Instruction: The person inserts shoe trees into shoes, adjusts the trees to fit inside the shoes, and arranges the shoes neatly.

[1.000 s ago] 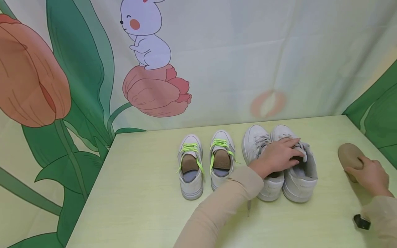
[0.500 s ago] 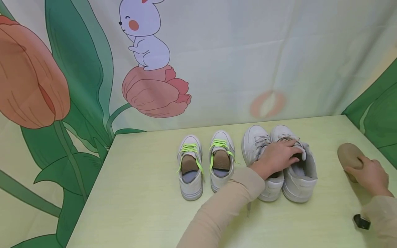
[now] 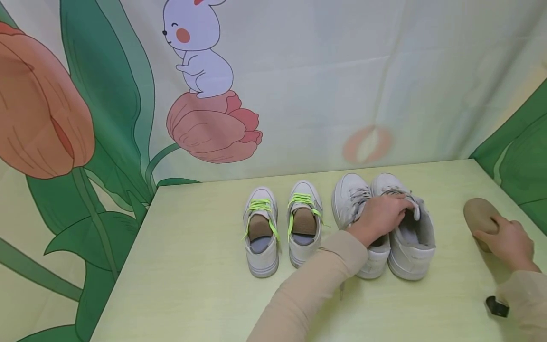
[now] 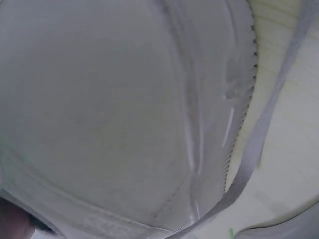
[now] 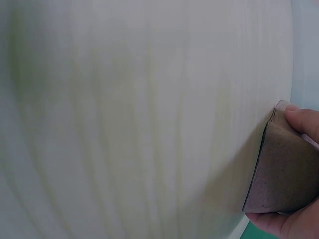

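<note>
My left hand (image 3: 382, 213) reaches over one large white sneaker to the other (image 3: 412, 259), on the right of the pair. Its fingers are at the laces and pinch the tongue (image 3: 417, 212) at the shoe's opening. The left wrist view is filled by the near sneaker's white side (image 4: 99, 99), with a loose grey lace (image 4: 256, 134) hanging past it. On the right, my right hand (image 3: 510, 242) grips a brown moulded-pulp shoe insert (image 3: 479, 216), thumb on one side and fingers on the other. The right wrist view shows the insert's edge close to the tabletop.
Two smaller white sneakers with neon-green laces, one left (image 3: 262, 261) and one right (image 3: 304, 247), stand to the left, each with a brown insert inside. A small black object (image 3: 497, 306) is by the right sleeve. A printed cloth backdrop (image 3: 299, 95) rises behind the table.
The left hand's spread fingers have drawn together at the right sneaker's tongue. The right hand holds the insert in the same place. The view has shifted very slightly.
</note>
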Tool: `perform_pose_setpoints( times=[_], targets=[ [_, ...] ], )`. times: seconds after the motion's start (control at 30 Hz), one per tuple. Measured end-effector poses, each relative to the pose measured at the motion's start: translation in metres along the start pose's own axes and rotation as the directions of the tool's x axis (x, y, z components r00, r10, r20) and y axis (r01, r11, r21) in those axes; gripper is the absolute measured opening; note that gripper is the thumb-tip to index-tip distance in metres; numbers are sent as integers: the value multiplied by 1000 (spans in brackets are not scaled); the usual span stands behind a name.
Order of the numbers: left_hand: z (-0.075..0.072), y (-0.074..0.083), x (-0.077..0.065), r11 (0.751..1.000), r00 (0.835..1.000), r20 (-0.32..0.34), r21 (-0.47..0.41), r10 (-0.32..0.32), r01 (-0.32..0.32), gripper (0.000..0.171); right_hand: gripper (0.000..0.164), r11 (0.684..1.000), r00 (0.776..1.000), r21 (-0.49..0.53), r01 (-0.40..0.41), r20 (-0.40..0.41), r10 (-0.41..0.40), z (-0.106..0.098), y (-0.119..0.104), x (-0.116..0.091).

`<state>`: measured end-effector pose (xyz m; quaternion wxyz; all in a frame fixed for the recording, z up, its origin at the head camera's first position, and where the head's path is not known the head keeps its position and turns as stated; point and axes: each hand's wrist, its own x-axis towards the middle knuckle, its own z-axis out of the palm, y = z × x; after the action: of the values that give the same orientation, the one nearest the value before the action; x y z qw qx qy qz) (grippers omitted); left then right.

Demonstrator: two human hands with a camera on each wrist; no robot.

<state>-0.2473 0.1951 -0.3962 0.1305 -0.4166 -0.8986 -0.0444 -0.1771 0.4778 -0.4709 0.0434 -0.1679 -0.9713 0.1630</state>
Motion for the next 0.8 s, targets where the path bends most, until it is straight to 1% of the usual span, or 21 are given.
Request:
perform_pose_setpoints(
  times=[0.13, 0.27, 0.4, 0.7, 0.8],
  targets=[
    [-4, 1, 3, 1000, 996, 87, 27, 3, -5, 32, 71, 1000, 1000, 2, 1, -1, -1, -1, -2, -1],
    [-6, 2, 4, 996, 988, 156, 87, 4, -18, 36, 71, 1000, 1000, 1, 9, 0, -9, -2, -3, -2],
    [-6, 1, 4, 992, 986, 169, 121, 9, -30, 37, 72, 1000, 1000, -2, 13, 1, -13, -2, -2, -1],
    [-3, -3, 5, 995, 989, 149, 100, 11, -26, 37, 71, 1000, 1000, -7, 19, -12, -19, 1, 0, 0],
    [-4, -3, 6, 994, 988, 156, 108, 9, -26, 36, 71, 1000, 1000, -9, 14, -11, -14, 1, 0, 0]
  ],
)
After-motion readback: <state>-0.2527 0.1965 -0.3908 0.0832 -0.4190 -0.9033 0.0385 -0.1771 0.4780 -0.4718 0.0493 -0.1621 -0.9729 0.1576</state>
